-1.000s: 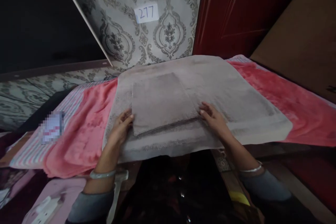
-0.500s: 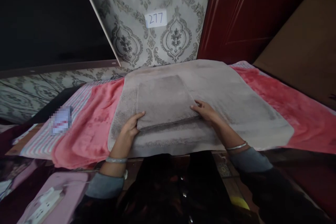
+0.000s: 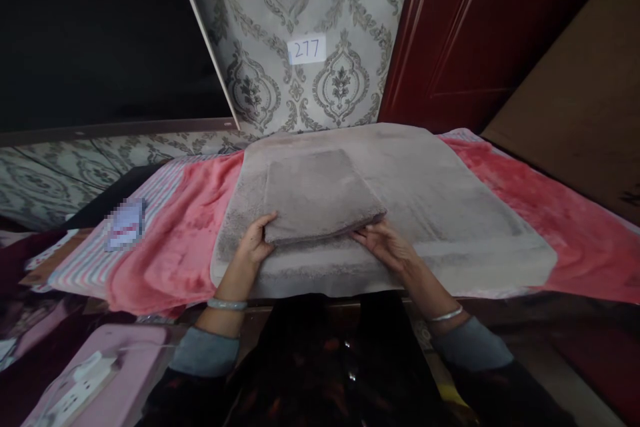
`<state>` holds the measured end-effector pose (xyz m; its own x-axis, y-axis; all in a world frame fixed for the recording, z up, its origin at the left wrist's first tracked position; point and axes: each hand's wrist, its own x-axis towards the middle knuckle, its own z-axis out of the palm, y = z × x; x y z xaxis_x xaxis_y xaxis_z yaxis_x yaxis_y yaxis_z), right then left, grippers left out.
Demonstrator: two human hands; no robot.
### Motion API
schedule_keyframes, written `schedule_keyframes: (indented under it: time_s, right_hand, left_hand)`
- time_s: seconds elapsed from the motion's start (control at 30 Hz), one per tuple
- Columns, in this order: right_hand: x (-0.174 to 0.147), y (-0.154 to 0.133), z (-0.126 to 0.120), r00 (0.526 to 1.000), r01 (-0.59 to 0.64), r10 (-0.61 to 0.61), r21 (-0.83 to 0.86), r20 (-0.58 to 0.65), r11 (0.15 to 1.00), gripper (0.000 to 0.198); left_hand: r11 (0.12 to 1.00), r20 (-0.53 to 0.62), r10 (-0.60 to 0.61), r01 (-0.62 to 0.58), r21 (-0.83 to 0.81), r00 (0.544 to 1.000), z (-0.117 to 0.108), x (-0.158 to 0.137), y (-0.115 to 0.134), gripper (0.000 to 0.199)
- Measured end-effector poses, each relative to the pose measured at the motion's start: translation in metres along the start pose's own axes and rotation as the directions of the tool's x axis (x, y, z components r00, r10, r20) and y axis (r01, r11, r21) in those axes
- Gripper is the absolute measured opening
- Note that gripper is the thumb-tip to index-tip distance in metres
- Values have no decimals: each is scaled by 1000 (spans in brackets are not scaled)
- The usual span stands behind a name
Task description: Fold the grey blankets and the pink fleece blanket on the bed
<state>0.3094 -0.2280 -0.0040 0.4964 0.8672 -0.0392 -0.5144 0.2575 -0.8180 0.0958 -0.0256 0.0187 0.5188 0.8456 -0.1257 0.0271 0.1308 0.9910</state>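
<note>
Folded cloth has a corner clamped in the left hand; its edge lies above the right hand's fingers, grip unclear.

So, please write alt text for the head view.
A person's left hand holds the near left corner of a folded gray cloth; the right hand touches its near edge. Beneath lies a larger gray cloth, with pink fabric on both sides.
</note>
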Motion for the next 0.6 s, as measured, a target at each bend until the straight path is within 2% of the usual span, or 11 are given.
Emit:
schedule_keyframes:
  time_s: [0.1, 0.33, 0.4, 0.6]
  right_hand:
    - [-4, 12, 9, 999, -6, 9, 48, -52, 999, 42]
    - [11, 14, 14, 983, -102, 107, 35, -148, 994, 34]
    - [10, 14, 14, 984, -98, 103, 41, -147, 994, 33]
    - [8, 20, 20, 990, -86, 92, 56, -111, 995, 31]
  left_hand:
    - [997, 18, -76, 76, -19, 997, 0, 3, -4, 39]
    - [985, 117, -164, 169, -29, 979, -4, 5, -6, 33]
    - [986, 124, -158, 164, -38, 980, -6, 6, -8, 35]
    - [997, 49, -72, 72, 6, 996, -1, 14, -12, 37]
